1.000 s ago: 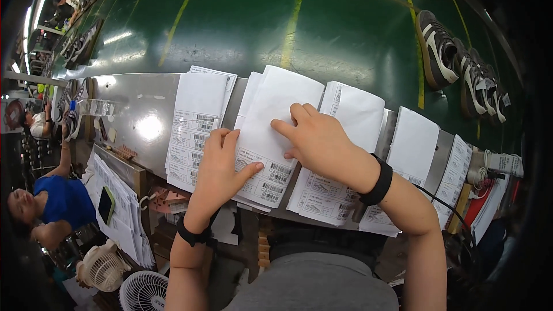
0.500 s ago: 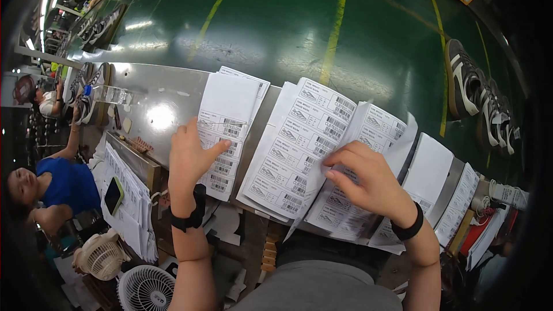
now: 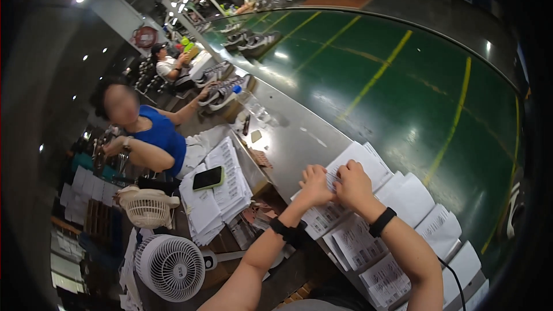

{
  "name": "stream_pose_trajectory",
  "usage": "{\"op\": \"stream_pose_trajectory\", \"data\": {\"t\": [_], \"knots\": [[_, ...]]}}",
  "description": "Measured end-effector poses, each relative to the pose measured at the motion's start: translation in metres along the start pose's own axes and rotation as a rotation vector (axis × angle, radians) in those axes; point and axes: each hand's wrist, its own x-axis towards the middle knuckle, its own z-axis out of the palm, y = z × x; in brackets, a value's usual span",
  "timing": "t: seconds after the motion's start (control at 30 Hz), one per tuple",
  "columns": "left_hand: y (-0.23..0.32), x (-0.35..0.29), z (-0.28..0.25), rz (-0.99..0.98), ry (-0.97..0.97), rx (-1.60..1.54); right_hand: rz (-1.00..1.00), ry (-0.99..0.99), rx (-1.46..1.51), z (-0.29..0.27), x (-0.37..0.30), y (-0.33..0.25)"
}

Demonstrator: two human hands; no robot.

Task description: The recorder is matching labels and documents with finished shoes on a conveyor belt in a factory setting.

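Observation:
My left hand (image 3: 314, 186) and my right hand (image 3: 352, 186) are close together over the leftmost stack of label sheets (image 3: 367, 162). The fingers of both are bent and closed on the printed top sheet; the fingertips are partly hidden. These white sheets carry rows of printed labels with barcodes. To the right lie further stacks, one with a blank white sheet (image 3: 410, 197) folded over its upper part and printed labels (image 3: 358, 241) on its near part. Another printed stack (image 3: 439, 227) lies farther right. Black bands circle both my wrists.
A metal ledge (image 3: 288, 121) borders the green surface with yellow lines (image 3: 368, 75). To the left are a clear bottle (image 3: 253, 105), sneakers (image 3: 222, 93), a phone (image 3: 208, 178) on papers, two fans (image 3: 170, 267), and a person in blue (image 3: 158, 135) with a hand at the sneakers.
The view has swung left. My right hand has left the middle stack and joined my left hand at the leftmost stack. The fingers of my left hand have bent in.

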Motion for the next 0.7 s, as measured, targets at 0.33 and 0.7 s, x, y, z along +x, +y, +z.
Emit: {"op": "stream_pose_trajectory", "data": {"t": [0.33,0.7], "knots": [[0.016,-0.018,-0.024,-0.03,0.053,-0.055,-0.159,0.096,-0.217,0.009,0.004,-0.013],[0.021,-0.04,-0.032,0.228,0.15,-0.143,-0.014,0.011,0.243,-0.04,0.015,-0.008]]}}
